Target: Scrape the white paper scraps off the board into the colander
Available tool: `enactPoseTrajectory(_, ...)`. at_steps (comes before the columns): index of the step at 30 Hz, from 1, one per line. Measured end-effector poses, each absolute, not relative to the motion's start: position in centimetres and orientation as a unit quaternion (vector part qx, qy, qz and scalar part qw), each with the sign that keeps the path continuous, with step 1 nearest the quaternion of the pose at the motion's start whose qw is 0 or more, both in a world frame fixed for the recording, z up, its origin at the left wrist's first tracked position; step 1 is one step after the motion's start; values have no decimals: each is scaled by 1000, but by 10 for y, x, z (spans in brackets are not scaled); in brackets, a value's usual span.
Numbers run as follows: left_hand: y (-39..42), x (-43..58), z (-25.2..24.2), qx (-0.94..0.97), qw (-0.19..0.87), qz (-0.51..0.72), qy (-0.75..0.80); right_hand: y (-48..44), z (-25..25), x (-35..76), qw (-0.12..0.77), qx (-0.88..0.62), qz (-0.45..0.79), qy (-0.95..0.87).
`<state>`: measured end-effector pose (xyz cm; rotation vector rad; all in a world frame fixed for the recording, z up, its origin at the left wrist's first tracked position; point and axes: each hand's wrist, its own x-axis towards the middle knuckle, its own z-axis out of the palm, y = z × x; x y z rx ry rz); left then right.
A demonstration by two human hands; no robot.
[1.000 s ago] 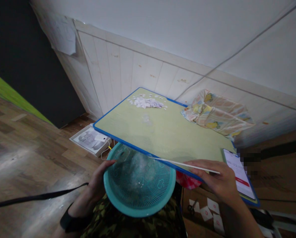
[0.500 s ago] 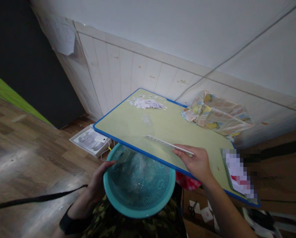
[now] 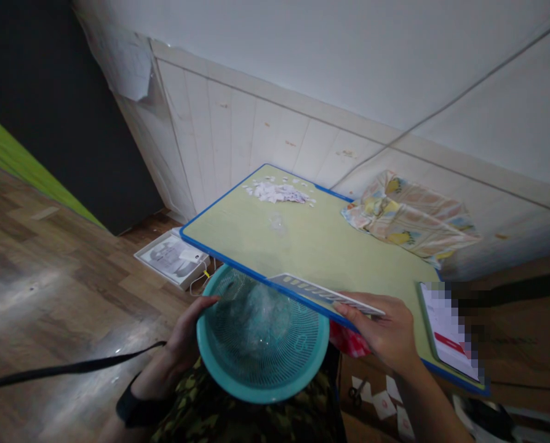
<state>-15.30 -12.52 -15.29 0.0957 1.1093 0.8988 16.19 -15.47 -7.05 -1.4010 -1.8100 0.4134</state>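
My left hand point(image 3: 188, 329) is closed on the left rim of a teal plastic colander basket point(image 3: 266, 394), its thumb over the edge. Inside lies crumpled clear plastic point(image 3: 259, 317). The basket is tilted under the front edge of a pale green table point(image 3: 334, 246) with a blue rim. My right hand point(image 3: 386, 323) pinches a long, flat grey-and-white strip point(image 3: 312, 289) with a row of slanted light marks; its far end reaches the table's front edge above the basket. A small clear plastic scrap point(image 3: 277, 223) lies on the tabletop, and behind it is a pile of white paper bits point(image 3: 279, 192).
A patterned cloth point(image 3: 408, 215) lies at the table's back right against the wall. A tablet-like device point(image 3: 448, 332), partly blurred out, rests at the right end. On the floor at left sits an open white box point(image 3: 171, 258). Scissors point(image 3: 355, 394) and cards point(image 3: 383, 405) lie below the table.
My right hand has drawn the strip toward me and to the right, from over the tabletop to the front edge. My left hand stays on the basket. The view has shifted slightly.
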Motion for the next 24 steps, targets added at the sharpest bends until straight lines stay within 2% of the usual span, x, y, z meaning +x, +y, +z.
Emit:
enactPoseTrajectory(6,-125,-153,-152,47,734,430,523,-122,-79,177,447,-621,72,-640)
enactPoseTrajectory(12,-125,-155,-155,51,738,426,522,-109,-82,188,415,-628,95,-652)
enactPoseTrajectory(17,-124,-154,-153,50,733,426,528,-121,-73,191,421,-637,77,-641)
enactPoseTrajectory(24,-125,-154,-157,41,737,431,519,-109,-77,187,418,-619,116,-655)
